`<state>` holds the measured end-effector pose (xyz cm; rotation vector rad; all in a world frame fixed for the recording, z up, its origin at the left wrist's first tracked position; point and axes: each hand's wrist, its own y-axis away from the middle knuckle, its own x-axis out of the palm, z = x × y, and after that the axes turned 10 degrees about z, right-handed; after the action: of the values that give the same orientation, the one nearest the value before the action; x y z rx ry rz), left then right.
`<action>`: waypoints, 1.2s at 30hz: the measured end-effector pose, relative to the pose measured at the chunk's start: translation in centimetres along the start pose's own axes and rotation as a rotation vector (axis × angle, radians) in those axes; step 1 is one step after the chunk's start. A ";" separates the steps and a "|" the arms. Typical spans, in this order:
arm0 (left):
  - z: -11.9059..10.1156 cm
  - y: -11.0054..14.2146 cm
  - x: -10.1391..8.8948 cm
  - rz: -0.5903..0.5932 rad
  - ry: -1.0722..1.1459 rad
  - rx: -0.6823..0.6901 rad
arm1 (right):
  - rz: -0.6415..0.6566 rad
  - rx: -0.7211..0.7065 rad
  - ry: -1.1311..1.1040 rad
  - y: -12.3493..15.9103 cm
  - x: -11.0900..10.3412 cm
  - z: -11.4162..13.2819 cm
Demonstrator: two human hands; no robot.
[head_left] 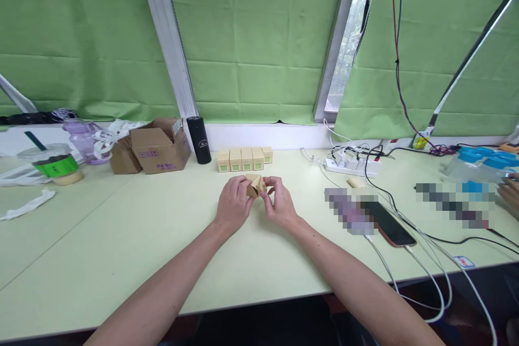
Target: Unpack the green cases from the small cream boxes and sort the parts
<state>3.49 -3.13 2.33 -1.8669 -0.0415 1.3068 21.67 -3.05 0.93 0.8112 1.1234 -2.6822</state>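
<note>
Between my two hands is a small brown cardboard box (pixel 254 186) with its flaps standing partly open. My left hand (pixel 234 200) grips its left side, fingers bent over the far edge and thumb toward me. On the other side my right hand (pixel 279 200) pinches a flap between thumb and fingers. Just beyond my hands stands a row of several small boxes (pixel 235 160) of the same brown card, each with a green label on the front. Parts of the box I hold are covered by my fingers.
Left of the row are a black bottle (pixel 199 139), a larger open carton (pixel 158 146) and a drink cup (pixel 54 165). To the right lie a phone (pixel 388 223), cables and a power strip (pixel 352 165). Another person's hand (pixel 510 190) shows beside blue-lidded containers (pixel 470 162).
</note>
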 end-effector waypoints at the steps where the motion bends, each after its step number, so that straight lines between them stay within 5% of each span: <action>1: 0.0 0.0 0.0 0.003 0.006 -0.006 | -0.003 0.002 -0.017 0.0 0.0 0.0; 17: 0.1 0.3 0.1 0.071 0.219 -0.075 | -0.212 0.229 -0.417 -0.7 -0.6 -1.1; 24: -0.2 0.4 0.3 0.140 0.199 -0.124 | -0.437 -0.163 0.044 -0.8 -1.8 -0.8; 31: -0.2 0.4 0.6 0.150 0.184 -0.132 | -0.153 -0.544 0.154 0.0 -0.8 1.8; 36: 0.0 0.5 0.7 0.126 0.217 -0.124 | -0.096 -0.444 0.245 -0.3 -0.5 1.7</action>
<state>3.63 -3.08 1.48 -2.1374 0.1138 1.2004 21.29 -4.05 2.34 1.0338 1.7683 -2.2994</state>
